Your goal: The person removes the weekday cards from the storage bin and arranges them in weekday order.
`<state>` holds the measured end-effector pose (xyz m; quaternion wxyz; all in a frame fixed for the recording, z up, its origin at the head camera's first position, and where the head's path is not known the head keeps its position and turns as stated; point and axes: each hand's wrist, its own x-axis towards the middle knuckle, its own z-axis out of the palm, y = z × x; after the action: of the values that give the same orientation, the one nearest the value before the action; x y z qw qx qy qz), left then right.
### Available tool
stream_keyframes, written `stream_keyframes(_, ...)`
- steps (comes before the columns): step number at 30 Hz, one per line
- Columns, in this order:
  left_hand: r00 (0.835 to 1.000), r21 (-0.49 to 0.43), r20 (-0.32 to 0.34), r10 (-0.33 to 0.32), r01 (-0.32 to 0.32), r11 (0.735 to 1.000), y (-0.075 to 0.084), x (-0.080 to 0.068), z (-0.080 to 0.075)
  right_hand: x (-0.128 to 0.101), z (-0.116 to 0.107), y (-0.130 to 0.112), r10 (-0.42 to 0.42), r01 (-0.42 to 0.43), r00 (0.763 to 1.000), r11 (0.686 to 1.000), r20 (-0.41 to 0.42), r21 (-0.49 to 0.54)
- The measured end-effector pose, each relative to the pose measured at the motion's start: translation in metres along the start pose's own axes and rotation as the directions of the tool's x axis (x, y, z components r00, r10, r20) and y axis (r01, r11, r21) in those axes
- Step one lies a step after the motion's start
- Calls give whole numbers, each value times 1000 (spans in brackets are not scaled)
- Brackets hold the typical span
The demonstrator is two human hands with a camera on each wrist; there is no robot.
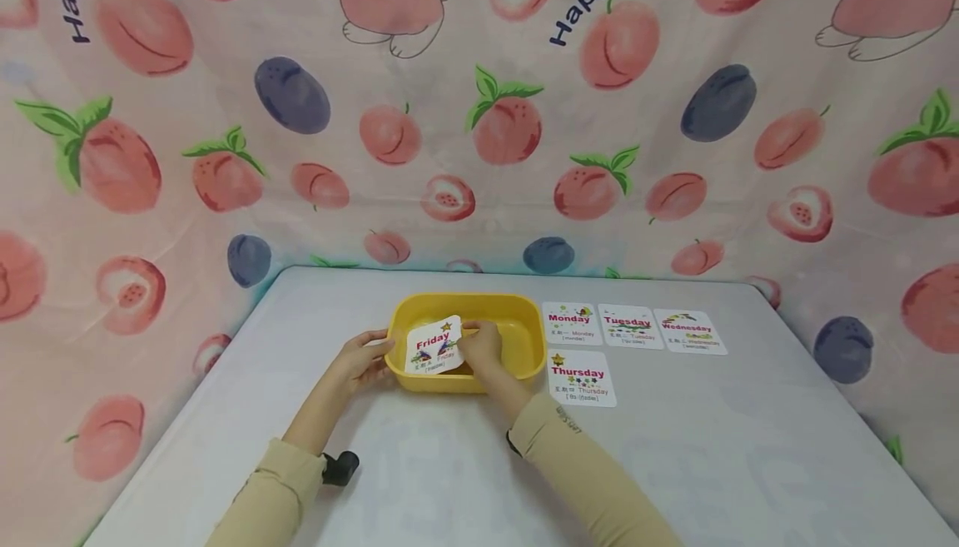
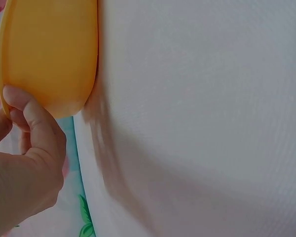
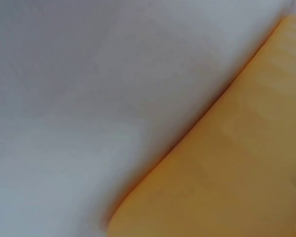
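A yellow plastic basin [image 1: 468, 384] stands on the white table in the head view. At its left end my left hand [image 1: 365, 360] pinches the rim between thumb and fingers; the left wrist view shows this hand [image 2: 37, 143] on the yellow wall [image 2: 54, 49] up close. My right hand [image 1: 482, 345] reaches over the basin and pinches the right edge of the Friday card [image 1: 433, 348], which is tilted with its print facing up. The right wrist view has only the basin's outer wall [image 3: 212, 173] and table; the right hand is out of it.
Right of the basin lie the Monday card [image 1: 573, 324], Tuesday card [image 1: 630, 327] and Wednesday card [image 1: 690, 332] in a row. Below Monday is the Thursday card [image 1: 581, 378]. A fruit-printed cloth [image 1: 479, 239] hangs behind the white table [image 1: 749, 447].
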<state>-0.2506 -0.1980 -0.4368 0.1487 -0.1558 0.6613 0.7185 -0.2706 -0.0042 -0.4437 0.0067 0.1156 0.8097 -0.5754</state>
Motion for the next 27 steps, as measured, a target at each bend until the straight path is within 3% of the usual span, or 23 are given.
stream_keyframes(10,1000,-6,0,0,0,1000,-1,0,0,0,-3,-1,-23,28,997,998,-77,62)
stream_keyframes(27,1000,-8,5,-4,4,1000,4,-3,3,3,-5,-2,-128,129,992,988,-24,89)
